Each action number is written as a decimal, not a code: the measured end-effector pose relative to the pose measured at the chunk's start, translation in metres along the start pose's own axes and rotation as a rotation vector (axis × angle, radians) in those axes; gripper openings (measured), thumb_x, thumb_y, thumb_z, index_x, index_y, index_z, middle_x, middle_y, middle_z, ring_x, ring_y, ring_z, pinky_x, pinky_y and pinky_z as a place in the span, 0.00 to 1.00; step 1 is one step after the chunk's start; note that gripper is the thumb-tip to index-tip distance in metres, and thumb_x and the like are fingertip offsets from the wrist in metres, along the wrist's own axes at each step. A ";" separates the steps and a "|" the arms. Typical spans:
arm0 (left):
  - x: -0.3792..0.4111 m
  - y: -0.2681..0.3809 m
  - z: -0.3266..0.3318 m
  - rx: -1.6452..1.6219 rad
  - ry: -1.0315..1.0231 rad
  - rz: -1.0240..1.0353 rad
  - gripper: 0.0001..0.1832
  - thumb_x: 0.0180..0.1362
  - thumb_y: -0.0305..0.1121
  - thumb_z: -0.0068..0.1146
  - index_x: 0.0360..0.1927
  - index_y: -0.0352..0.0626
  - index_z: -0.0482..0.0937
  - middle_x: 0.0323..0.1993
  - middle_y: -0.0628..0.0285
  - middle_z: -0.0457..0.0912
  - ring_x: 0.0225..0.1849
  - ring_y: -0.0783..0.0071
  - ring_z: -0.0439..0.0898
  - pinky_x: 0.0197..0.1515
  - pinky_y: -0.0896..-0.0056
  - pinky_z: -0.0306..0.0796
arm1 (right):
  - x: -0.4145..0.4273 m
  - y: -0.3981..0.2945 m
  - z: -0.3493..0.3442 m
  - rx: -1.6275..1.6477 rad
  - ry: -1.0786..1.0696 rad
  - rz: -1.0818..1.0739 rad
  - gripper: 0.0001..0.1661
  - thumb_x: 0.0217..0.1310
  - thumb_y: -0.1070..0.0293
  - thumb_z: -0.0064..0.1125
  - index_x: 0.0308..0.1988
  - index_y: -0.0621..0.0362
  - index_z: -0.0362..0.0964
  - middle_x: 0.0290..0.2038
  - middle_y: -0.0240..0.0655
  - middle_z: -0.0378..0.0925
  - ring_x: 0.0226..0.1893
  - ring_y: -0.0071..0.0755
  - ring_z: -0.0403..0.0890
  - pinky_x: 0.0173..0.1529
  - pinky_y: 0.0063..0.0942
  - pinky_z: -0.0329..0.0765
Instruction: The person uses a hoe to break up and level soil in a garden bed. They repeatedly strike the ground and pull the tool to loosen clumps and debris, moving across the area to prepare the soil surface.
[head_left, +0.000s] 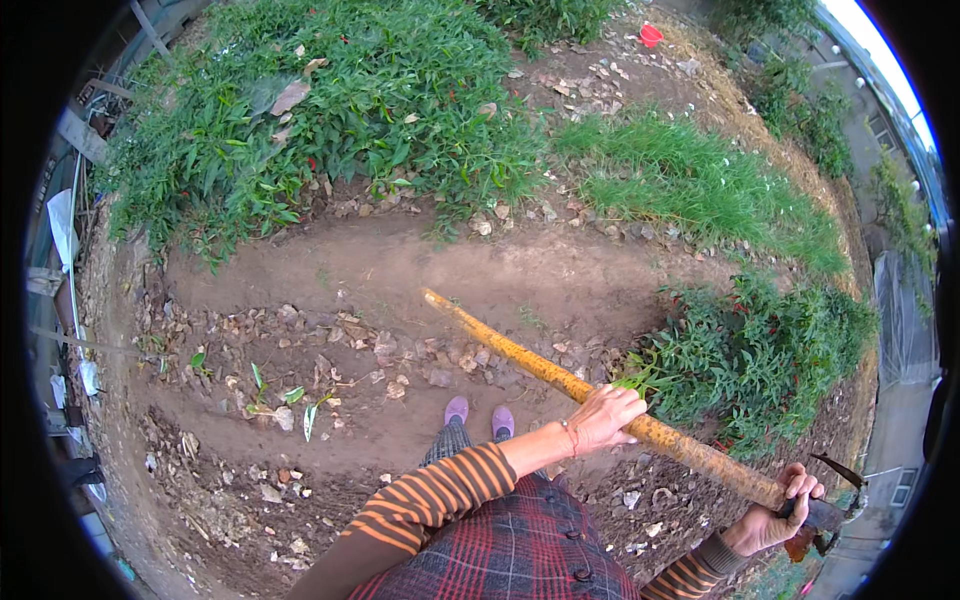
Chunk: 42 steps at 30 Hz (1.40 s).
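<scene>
A long yellow-brown wooden handle (525, 361) slants across in front of me, its bare tip pointing up and left over the soil. My left hand (606, 420) is wrapped around the shaft near its middle. Close to the other end, my right hand (780, 514) grips the handle beside a dark metal tool head (825, 516). A pointed blade (838, 470) sticks up there; the head's full shape is partly hidden, so I cannot tell the exact kind of digging tool. Bright green leaves (637, 375) show just behind my left hand.
Pepper plants with red pods (750, 352) grow at right, and a larger pepper bed (360, 112) spreads at upper left. Grassy green plants (690, 165) stand at upper right. Dry leaves (386, 345) litter the soil (337, 262). A red container (650, 35) lies farther off.
</scene>
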<state>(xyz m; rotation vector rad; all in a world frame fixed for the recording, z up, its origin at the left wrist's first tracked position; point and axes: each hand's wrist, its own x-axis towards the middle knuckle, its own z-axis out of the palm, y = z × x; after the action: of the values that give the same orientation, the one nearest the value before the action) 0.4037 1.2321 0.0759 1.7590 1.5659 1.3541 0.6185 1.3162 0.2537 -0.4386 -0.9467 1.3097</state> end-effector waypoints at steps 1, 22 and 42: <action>0.002 -0.002 -0.002 -0.018 -0.015 -0.009 0.24 0.32 0.34 0.65 0.33 0.42 0.65 0.30 0.60 0.66 0.37 0.61 0.69 0.37 0.64 0.61 | 0.000 0.001 0.004 0.007 -0.014 -0.018 0.16 0.37 0.80 0.52 0.31 0.56 0.57 0.21 0.29 0.57 0.22 0.23 0.61 0.58 0.29 0.57; -0.187 -0.070 -0.079 0.232 0.485 -0.639 0.21 0.39 0.23 0.52 0.43 0.39 0.67 0.35 0.55 0.68 0.40 0.59 0.69 0.44 0.65 0.65 | 0.023 0.226 0.157 -0.194 -0.293 0.094 0.12 0.39 0.82 0.54 0.29 0.58 0.65 0.26 0.32 0.70 0.32 0.30 0.72 0.47 0.31 0.69; -0.550 0.017 0.083 -0.142 0.633 -1.811 0.07 0.40 0.32 0.52 0.26 0.43 0.75 0.22 0.55 0.77 0.28 0.62 0.77 0.31 0.67 0.70 | 0.069 0.098 0.257 -0.213 -0.610 0.042 0.12 0.41 0.86 0.45 0.30 0.61 0.58 0.26 0.35 0.62 0.34 0.34 0.67 0.60 0.37 0.56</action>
<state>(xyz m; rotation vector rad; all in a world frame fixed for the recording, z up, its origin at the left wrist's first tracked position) 0.5433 0.7450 -0.1550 -0.5538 2.1377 0.8181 0.3539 1.3467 0.3503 -0.2179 -1.6025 1.4148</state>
